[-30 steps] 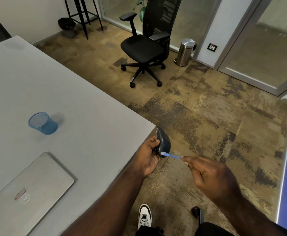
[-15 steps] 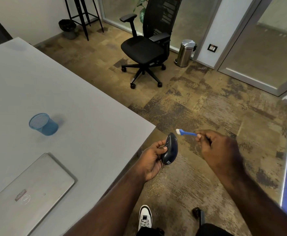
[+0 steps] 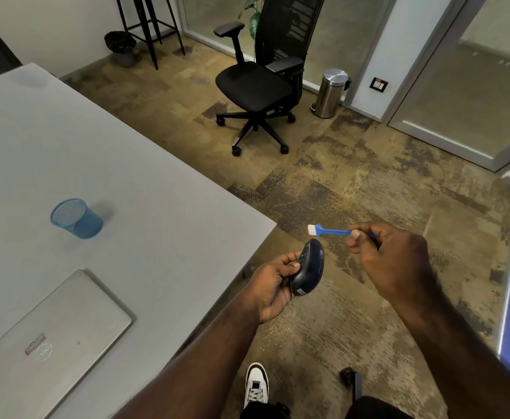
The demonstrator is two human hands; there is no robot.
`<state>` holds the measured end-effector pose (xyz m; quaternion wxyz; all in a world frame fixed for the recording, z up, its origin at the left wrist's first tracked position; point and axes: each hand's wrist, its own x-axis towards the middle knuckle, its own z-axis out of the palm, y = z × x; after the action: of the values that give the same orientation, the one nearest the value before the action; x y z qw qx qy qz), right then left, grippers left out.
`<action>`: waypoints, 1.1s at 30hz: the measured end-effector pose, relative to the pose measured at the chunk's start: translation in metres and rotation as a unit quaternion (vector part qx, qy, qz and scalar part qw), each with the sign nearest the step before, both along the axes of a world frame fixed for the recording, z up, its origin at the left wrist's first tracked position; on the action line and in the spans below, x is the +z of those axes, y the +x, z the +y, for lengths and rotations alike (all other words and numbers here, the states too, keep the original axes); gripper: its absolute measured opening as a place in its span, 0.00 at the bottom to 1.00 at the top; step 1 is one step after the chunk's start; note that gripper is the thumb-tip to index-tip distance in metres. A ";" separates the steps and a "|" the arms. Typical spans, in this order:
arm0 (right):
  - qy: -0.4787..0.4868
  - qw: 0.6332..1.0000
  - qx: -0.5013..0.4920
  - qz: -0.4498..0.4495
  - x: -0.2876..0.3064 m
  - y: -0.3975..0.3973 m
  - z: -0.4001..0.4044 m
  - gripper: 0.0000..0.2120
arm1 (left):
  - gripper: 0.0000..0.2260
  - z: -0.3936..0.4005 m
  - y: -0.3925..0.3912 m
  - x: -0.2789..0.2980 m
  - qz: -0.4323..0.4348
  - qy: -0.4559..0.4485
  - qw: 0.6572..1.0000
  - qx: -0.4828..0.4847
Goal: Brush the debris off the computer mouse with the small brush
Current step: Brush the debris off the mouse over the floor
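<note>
The computer mouse (image 3: 308, 267) is dark and glossy, held up in the air just off the corner of the grey tabletop (image 3: 126, 176), above the mottled brown carpet (image 3: 368, 182). The left hand (image 3: 273, 285) cups it from the left, palm turned up, with the thumb pressing on the mouse's edge and the fingers curled behind it; the mouse stands tilted on its long axis, one end pointing up and away, a small pale label near its lower end. The right hand (image 3: 389, 252) is closed around the handle of the small brush (image 3: 329, 230), pinching the blue handle between thumb and fingers. The brush lies roughly level, its white bristles pointing left, just above the upper end of the mouse and apart from it; no contact between bristles and mouse can be seen.

On the tabletop, well to the left of the hands, stands a blue mesh pen cup (image 3: 76, 218), upright. Nearer the bottom left corner lies a closed silver laptop (image 3: 45, 334) with a sticker and a round logo on its lid. Beyond the tabletop, a black office chair (image 3: 259, 86) sits on the carpet, with a small steel pedal bin (image 3: 330, 93) to its right against a glass partition. A white and black sneaker (image 3: 256, 385) shows on the floor at the bottom edge, below the left forearm.
</note>
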<state>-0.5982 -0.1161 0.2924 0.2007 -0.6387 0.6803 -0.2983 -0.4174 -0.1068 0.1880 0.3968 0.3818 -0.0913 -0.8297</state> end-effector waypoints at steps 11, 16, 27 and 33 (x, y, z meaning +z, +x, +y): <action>0.009 0.999 -0.033 0.021 0.003 -0.009 -0.003 0.07 | 0.18 -0.003 0.006 0.000 0.012 -0.026 1.000 -0.006; 0.067 0.997 0.002 0.025 0.000 0.001 0.001 0.06 | 0.19 -0.004 0.002 0.000 -0.006 -0.035 0.999 -0.013; 0.119 0.993 -0.002 -0.005 0.011 0.002 -0.009 0.05 | 0.18 -0.003 0.000 0.001 -0.078 -0.070 0.994 -0.039; 0.067 0.996 -0.054 0.032 0.015 -0.016 -0.016 0.07 | 0.18 -0.001 0.004 0.003 -0.019 -0.043 0.999 -0.007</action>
<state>-0.6145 -0.1321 0.3070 0.2044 -0.5952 0.7386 -0.2416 -0.4137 -0.1074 0.1913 0.4057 0.3792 -0.1369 -0.8203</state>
